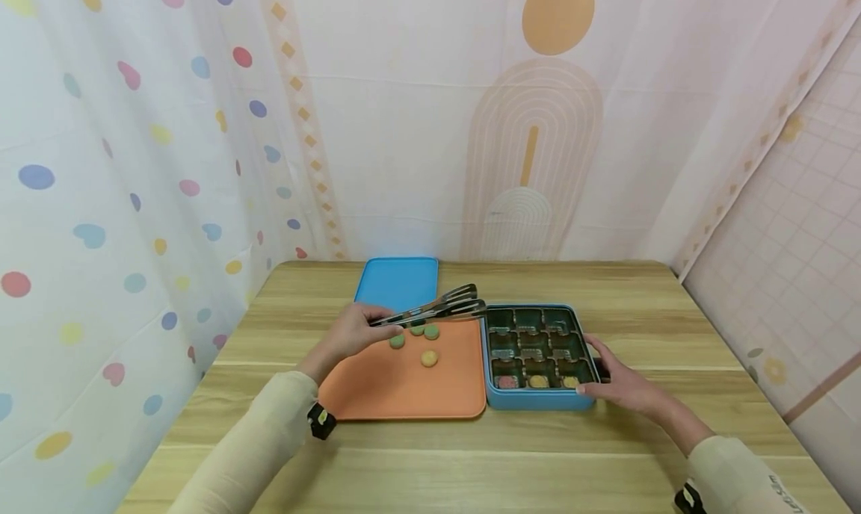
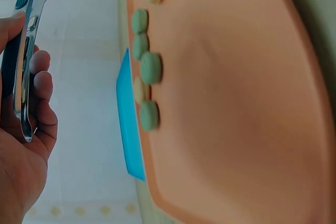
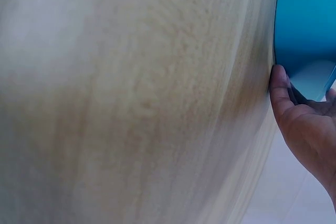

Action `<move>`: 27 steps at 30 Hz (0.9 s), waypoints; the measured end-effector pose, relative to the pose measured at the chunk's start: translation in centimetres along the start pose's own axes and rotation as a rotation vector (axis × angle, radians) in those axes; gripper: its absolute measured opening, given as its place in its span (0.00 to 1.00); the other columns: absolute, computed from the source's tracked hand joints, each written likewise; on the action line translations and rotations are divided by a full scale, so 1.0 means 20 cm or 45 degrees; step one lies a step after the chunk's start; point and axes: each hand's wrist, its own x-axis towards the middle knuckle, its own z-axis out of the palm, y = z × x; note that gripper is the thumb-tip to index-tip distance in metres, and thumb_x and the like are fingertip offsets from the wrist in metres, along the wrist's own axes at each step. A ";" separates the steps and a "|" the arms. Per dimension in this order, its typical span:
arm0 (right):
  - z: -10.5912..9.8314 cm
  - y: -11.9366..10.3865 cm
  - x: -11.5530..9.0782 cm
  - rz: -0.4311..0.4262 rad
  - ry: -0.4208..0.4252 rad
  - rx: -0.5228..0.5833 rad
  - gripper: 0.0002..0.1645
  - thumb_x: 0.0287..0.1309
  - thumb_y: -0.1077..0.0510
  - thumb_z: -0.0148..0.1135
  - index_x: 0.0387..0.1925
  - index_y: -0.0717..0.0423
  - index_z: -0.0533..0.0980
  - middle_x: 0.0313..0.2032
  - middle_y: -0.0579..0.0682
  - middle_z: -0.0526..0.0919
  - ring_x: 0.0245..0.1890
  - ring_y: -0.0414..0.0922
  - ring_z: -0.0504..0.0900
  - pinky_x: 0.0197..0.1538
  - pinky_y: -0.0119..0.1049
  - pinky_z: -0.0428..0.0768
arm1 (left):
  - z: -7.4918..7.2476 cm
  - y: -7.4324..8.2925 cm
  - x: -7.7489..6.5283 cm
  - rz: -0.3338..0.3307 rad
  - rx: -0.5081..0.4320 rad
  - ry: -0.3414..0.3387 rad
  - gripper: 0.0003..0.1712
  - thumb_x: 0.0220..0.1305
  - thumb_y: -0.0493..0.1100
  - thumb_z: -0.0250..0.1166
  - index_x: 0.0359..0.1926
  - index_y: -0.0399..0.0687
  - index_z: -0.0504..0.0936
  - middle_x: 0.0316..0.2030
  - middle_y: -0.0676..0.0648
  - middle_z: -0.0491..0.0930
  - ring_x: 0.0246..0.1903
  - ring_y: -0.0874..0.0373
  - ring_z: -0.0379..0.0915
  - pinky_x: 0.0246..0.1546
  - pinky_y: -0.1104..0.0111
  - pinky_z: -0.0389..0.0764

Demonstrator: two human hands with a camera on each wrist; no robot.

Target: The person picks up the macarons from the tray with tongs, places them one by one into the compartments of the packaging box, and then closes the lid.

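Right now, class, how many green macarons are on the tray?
4, toward the far side of the tray. The left wrist view shows three green macarons bunched together and a fourth past a yellow macaron. In the head view, the left hand likely hides one.

Lettering (image 1: pixel 784 494), one line, dark on pale cloth: printed along the person's right sleeve (image 1: pixel 729 469), above the cuff. Ending reads apparently "Slim"; opening letters too small and slanted to make out surely.
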 end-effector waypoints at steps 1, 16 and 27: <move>0.00 0.00 0.00 0.000 0.001 0.002 0.61 0.62 0.53 0.67 0.78 0.53 0.34 0.68 0.77 0.55 0.66 0.71 0.61 0.59 0.62 0.68 | -0.01 -0.01 -0.01 -0.012 0.002 0.004 0.20 0.61 0.52 0.72 0.49 0.46 0.88 0.27 0.48 0.81 0.22 0.58 0.64 0.23 0.66 0.67; 0.00 0.01 0.01 0.000 -0.003 0.025 0.61 0.62 0.53 0.67 0.78 0.52 0.34 0.66 0.77 0.58 0.64 0.69 0.64 0.58 0.59 0.70 | -0.13 -0.21 -0.17 -0.111 0.096 0.014 0.13 0.59 0.52 0.73 0.40 0.51 0.89 0.22 0.52 0.79 0.18 0.60 0.63 0.20 0.69 0.66; 0.00 0.00 0.01 0.001 0.005 0.008 0.60 0.62 0.53 0.67 0.78 0.54 0.34 0.66 0.77 0.59 0.64 0.69 0.64 0.58 0.59 0.69 | -0.13 -0.31 -0.26 -0.124 0.165 0.022 0.14 0.56 0.53 0.75 0.40 0.52 0.90 0.26 0.55 0.83 0.24 0.58 0.68 0.23 0.68 0.69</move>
